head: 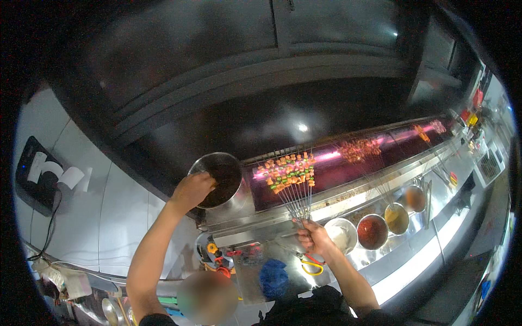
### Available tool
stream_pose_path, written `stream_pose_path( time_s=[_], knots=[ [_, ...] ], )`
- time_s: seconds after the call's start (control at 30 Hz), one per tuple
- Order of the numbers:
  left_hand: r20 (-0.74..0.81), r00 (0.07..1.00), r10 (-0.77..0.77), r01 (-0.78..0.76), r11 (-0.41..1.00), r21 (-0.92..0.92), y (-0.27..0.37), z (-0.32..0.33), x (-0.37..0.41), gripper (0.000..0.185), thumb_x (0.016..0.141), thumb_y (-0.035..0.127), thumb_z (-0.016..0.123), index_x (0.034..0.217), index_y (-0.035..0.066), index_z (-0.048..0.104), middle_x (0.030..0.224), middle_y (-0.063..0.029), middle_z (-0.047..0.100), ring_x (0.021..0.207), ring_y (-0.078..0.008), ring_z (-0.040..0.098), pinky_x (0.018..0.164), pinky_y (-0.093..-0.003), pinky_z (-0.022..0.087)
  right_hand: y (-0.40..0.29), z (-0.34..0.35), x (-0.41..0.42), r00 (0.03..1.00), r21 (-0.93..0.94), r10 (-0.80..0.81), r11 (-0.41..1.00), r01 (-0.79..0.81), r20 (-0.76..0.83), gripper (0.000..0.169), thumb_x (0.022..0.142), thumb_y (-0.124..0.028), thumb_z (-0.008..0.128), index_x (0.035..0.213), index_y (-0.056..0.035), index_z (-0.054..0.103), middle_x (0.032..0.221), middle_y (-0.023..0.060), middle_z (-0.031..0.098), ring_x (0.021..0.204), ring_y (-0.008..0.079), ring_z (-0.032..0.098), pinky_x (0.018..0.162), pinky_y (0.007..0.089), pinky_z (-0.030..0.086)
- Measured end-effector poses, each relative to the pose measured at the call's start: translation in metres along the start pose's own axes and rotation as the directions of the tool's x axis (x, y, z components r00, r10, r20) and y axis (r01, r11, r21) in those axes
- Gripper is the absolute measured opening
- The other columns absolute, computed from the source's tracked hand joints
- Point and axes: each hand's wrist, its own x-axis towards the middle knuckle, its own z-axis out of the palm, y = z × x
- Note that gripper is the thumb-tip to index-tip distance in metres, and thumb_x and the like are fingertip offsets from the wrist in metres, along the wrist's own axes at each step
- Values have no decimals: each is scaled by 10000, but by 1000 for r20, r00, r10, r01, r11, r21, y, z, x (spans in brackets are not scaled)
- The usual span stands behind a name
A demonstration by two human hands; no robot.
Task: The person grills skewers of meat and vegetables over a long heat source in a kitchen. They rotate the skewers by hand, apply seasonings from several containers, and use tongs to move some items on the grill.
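My right hand [313,238] is closed on the bare ends of a fan of metal skewers [297,203]. Their far ends carry small pieces of meat with green pieces [290,171], lying over the left part of a long grill [338,179] that glows pink. My left hand [193,188] is at the near left rim of a steel pot [232,171] with dark contents; its fingertips reach over the inside and are partly hidden, so whether they pinch anything cannot be told. More skewered meat [359,150] lies farther right on the grill.
Bowls of white [339,236], red [372,231] and yellowish [396,219] seasoning stand along the steel counter by my right arm. Scissors with red and yellow handles [312,267] and a blue crumpled bag [273,279] lie nearer me. A black device with paper strips [38,175] is far left.
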Motion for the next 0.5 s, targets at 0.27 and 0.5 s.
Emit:
stream_pose_path(
  time_s=[0.27,0.5],
  knots=[
    [144,946,-291,322,892,-318,5,-103,23,193,784,184,640,918,51,679,788,-145,648,736,-256,623,676,-338,472,-9,4,-9,999,-1,2,1000,-2,-33,286,963,-260,392,1105,-53,529,627,-6,393,441,55,262,356,199,193],
    [290,929,-229,340,835,-432,-6,-120,37,197,792,176,622,895,16,670,759,-144,652,679,-219,632,641,-324,476,-16,-1,-9,998,-120,27,992,-34,-58,346,967,-310,354,1135,-65,532,647,-35,341,468,45,248,379,187,189]
  ],
)
